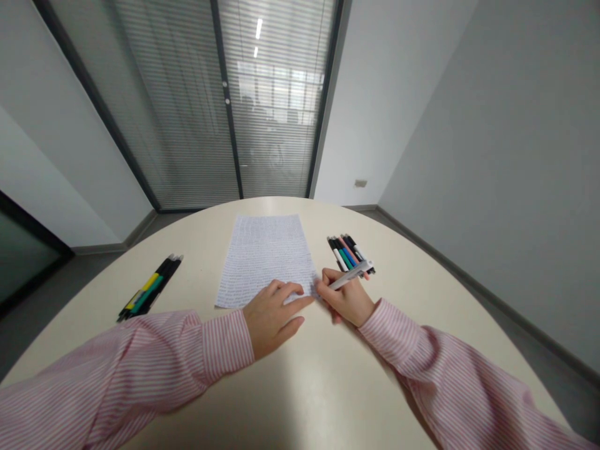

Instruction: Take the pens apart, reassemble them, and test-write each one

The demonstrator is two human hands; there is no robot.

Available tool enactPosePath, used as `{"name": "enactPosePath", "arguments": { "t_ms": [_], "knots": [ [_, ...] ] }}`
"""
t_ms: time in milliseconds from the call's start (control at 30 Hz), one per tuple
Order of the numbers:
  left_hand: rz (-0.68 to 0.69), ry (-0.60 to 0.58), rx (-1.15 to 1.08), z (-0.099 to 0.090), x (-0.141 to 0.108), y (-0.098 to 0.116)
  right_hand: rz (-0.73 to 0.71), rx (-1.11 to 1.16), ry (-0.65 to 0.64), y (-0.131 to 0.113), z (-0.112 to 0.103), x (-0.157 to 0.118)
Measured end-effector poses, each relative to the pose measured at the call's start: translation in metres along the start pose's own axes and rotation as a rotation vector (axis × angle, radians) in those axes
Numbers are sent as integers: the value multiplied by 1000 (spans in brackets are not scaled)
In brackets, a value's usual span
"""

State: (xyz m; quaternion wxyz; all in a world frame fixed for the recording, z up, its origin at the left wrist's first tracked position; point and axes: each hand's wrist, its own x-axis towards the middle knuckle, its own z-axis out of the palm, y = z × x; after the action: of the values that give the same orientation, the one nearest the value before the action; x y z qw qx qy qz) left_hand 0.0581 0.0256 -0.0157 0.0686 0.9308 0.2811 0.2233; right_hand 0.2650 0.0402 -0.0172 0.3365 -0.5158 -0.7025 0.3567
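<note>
A sheet of paper (269, 250) covered in lines of handwriting lies on the pale table (300, 387). Across its lower edge rests my left hand (276, 315), palm down with the fingers spread. My right hand (347, 298) grips a white pen (349, 275) at the paper's lower right corner. The pen slants up to the right, and its tip is hidden by my fingers. Just beyond that hand, several pens and markers (344, 253) with black, white, green, blue and pink barrels lie side by side.
At the left of the table lies another group of markers (150, 287), black, yellow and green. The table's rounded far edge faces a glass partition (276, 125) with blinds. A wall socket (360, 183) sits low on the wall behind.
</note>
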Motion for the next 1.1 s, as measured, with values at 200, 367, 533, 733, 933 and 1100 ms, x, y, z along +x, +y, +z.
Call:
{"name": "enactPosePath", "arguments": {
  "t_ms": [200,367,533,733,933,1100],
  "knots": [
    [5,1,2,0,0,0,-6,-21,1,-4,-1,-1],
    [-1,-12,-3,1,0,-1,-11,-65,10,-7,-2,-1],
    [0,-12,1,3,0,-2,-19,-118,48,-12,-3,-1],
    [1,-14,-1,1,0,-1,-79,-208,66,-15,-4,0],
    [2,0,8,0,0,1,-105,-200,100,-10,-3,1],
    [12,13,-14,0,-2,0,24,182,243,-17,-3,-2]
  ]
}}
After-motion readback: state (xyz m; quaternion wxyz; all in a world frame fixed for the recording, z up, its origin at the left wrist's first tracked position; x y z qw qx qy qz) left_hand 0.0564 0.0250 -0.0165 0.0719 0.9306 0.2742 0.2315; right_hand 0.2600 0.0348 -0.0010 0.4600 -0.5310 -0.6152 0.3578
